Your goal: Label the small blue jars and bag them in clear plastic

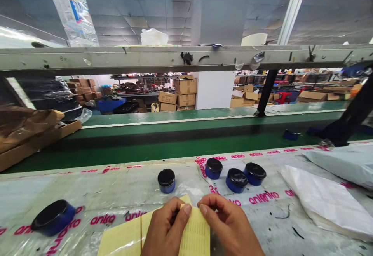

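Note:
Yellow printed sheets (196, 234) lie at the bottom centre of the head view, with a brown band across their left part. My left hand (169, 225) rests over them, thumb and fingers pinched at the upper edge. My right hand (225, 221) is closed in a pinch at the sheets' upper right corner. Just beyond the hands stands a round blue container with a black lid (166, 180). Several more like it stand to the right, one of them a blue container (213, 168). A larger-looking blue container (53, 217) sits at the left.
White plastic bags (326, 201) lie at the right of the covered table (110, 194). Behind runs a green conveyor belt (175, 143) under a metal shelf beam (116, 60). An open cardboard box (43, 143) is at the left, a dark post (266, 93) at the right.

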The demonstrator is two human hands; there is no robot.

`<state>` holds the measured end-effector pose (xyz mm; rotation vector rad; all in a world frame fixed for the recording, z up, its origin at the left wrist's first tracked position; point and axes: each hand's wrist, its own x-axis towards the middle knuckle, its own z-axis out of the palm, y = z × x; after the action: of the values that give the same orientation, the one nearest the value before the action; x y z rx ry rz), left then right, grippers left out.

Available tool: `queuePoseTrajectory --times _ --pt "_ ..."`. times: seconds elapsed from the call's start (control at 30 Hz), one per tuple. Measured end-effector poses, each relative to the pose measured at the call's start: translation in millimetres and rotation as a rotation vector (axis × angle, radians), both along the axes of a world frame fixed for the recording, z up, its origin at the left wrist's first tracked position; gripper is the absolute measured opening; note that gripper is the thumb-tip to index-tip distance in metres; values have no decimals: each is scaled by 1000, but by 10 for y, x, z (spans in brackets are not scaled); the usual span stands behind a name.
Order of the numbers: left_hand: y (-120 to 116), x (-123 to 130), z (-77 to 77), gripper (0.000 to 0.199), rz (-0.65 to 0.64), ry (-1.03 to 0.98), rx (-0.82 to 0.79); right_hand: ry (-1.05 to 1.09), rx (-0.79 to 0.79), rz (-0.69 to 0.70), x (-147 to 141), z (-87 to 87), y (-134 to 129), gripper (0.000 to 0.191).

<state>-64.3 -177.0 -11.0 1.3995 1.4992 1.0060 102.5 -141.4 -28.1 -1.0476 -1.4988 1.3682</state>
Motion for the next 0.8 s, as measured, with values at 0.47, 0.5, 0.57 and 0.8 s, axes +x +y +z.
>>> queuePoseTrajectory --times 0.47,0.5,0.57,0.8 --pt "-38 1 -13 49 -21 114 65 -284 190 13 -43 -101 58 13" --pt "-40 4 -18 49 -17 114 65 -313 280 8 -40 -109 50 13" --pt "-42 7 -24 48 -1 106 63 -338 482 -3 -40 -133 33 12" --pt "-25 -7 -47 50 3 70 17 -324 576 -46 -62 -179 -24 14"
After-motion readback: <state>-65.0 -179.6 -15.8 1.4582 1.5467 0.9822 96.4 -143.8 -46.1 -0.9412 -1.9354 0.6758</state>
